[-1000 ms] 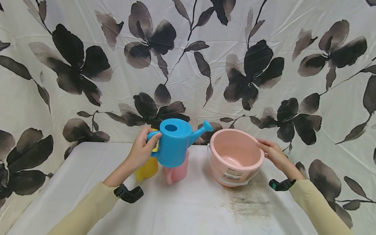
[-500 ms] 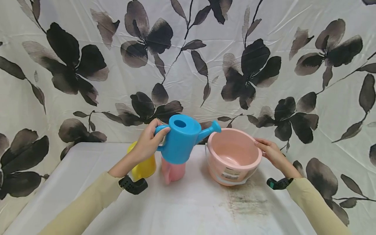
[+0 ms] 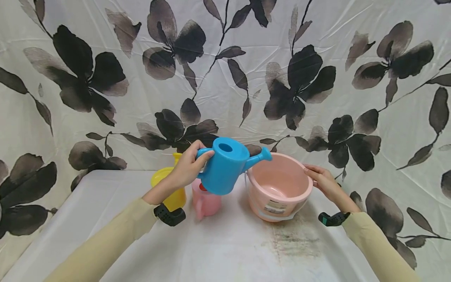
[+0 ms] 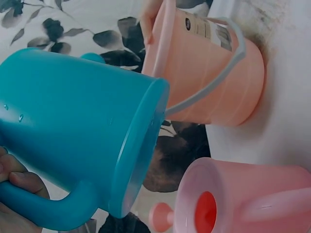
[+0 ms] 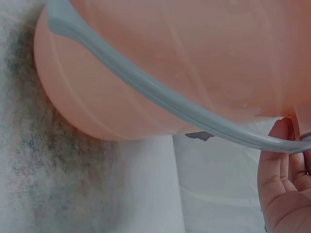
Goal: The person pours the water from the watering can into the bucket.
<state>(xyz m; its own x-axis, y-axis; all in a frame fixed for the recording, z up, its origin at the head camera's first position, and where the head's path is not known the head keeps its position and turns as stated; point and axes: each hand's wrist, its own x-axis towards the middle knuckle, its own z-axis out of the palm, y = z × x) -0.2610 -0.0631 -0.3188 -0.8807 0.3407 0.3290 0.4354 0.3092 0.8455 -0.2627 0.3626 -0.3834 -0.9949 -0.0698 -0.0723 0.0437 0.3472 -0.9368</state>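
Observation:
My left hand (image 3: 192,164) grips the handle of a blue watering can (image 3: 225,166), held up in the air and tilted with its spout to the right. The spout's end overlaps the near-left rim of a pink bucket (image 3: 258,203) in the head view. Water drops cling to the blue can's side in the left wrist view. At the bucket's right rim, my right hand (image 3: 325,184) holds its edge. The bucket stands upright, its grey handle (image 5: 180,109) hanging down the side. A pink watering can (image 3: 209,203) stands on the table below the blue can.
A yellow watering can (image 3: 177,197) stands left of the pink one, partly behind my left wrist. The white table (image 3: 211,250) has a dark stain (image 3: 297,241) in front of the bucket. Floral cloth (image 3: 225,78) hangs behind the table.
My left hand has moved the blue watering can right, bringing its spout to the bucket's rim, and tilted it more. My right hand keeps its place on the bucket.

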